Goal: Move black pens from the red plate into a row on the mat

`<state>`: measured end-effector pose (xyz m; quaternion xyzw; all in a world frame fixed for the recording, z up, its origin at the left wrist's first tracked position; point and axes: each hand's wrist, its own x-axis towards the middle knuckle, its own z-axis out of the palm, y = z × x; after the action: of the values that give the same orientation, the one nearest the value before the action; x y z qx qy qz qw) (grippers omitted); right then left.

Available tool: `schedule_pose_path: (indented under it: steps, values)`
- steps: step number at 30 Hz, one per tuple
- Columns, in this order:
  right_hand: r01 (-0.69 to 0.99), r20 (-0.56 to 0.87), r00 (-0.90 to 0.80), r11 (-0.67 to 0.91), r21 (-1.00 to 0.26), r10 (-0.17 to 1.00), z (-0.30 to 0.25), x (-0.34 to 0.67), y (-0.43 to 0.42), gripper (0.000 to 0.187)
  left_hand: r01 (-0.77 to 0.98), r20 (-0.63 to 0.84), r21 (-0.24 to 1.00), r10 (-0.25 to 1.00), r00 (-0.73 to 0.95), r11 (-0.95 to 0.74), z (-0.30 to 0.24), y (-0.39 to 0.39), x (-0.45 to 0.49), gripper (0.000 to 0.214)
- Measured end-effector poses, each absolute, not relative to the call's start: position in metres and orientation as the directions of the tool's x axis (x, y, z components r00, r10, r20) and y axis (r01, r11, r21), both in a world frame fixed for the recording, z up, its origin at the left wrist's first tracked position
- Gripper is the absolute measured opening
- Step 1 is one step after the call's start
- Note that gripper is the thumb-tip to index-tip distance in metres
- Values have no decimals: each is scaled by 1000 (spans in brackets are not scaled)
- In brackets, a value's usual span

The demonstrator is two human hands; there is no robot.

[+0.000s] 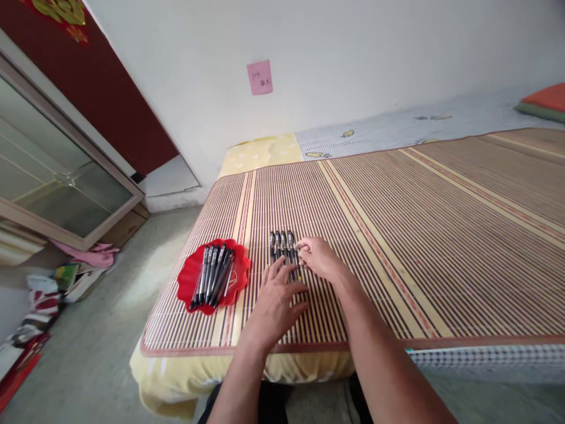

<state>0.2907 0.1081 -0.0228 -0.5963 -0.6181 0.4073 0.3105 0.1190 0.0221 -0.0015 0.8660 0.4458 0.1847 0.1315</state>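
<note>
Several black pens (278, 238) lie side by side in a row on the striped bamboo mat, caps toward the wall. My left hand (278, 297) rests over their lower ends with its fingers spread, hiding part of them. Just right of the row, my right hand (318, 256) has its fingers curled together by the rightmost pen; what they hold, if anything, is hidden. On the left, a red scalloped plate (183, 277) carries a loose pile of more black pens (212, 274).
The bamboo mat (379, 247) covers a bed with a yellow sheet (260, 154) beneath. A pink note (260, 77) is stuck on the white wall. A glass-panelled door (57, 171) leans in at left, above clothes and papers (44, 294) on the floor. Folded cloth (545, 100) lies far right.
</note>
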Motion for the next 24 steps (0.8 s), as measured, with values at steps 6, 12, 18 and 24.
schedule_pose_path:
  steps: [6, 12, 18, 24]
  values:
    - [486, -110, -57, -68, -872, 992, -25, 289, 109, 29, 730, 194, 381, 821, 537, -568, -1, 22, 119, 24]
    - [518, -92, -57, -50, -854, 994, -19, 288, 108, 28, 750, 189, 367, 834, 519, -550, 0, 22, 119, 25]
    - [529, -83, -69, -34, -848, 994, -17, 287, 107, 31, 757, 180, 370, 841, 511, -539, 1, 22, 121, 25]
    - [518, -90, -79, -37, -854, 993, -15, 288, 106, 32, 747, 187, 387, 839, 511, -541, -3, 24, 120, 24]
